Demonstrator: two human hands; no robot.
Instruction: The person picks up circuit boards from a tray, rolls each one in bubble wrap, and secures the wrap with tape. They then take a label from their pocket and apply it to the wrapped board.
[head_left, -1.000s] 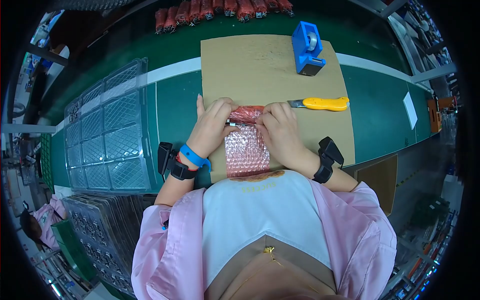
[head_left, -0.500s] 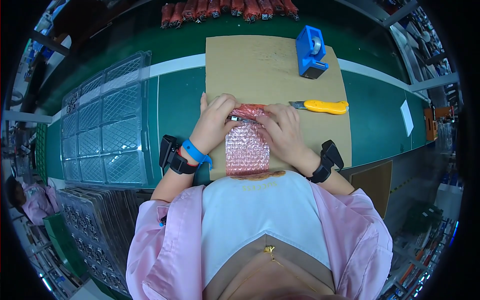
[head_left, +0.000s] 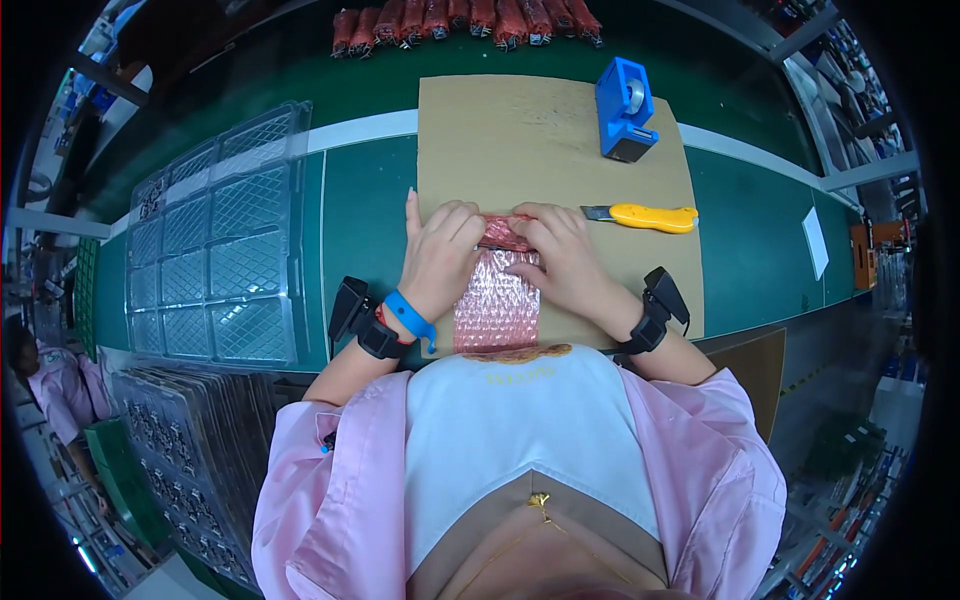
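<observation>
A strip of pink bubble wrap (head_left: pixel 495 310) lies on the cardboard sheet (head_left: pixel 500 120), its near end at my body. Its far end is folded over into a roll (head_left: pixel 505 232), which hides most of what is inside. My left hand (head_left: pixel 440 250) grips the roll's left end, fingers curled over it and forefinger raised. On the right end, the fingers of my right hand (head_left: pixel 565 255) press down from above, with the thumb held out over the flat wrap. Just right of that hand lies a yellow utility knife (head_left: pixel 652 218), blade pointing left.
A blue tape dispenser (head_left: pixel 626 110) stands on the cardboard's far right corner. Several red-wrapped bundles (head_left: pixel 470 20) line the table's far side. Clear plastic trays (head_left: pixel 215 240) lie at left, and more trays (head_left: pixel 190 440) holding parts stand below them. A person (head_left: pixel 60 390) is at far left.
The dark, metallic edge that showed between my hands is now mostly covered by the wrap. My fingers have curled further over the roll, and my right thumb has come off it.
</observation>
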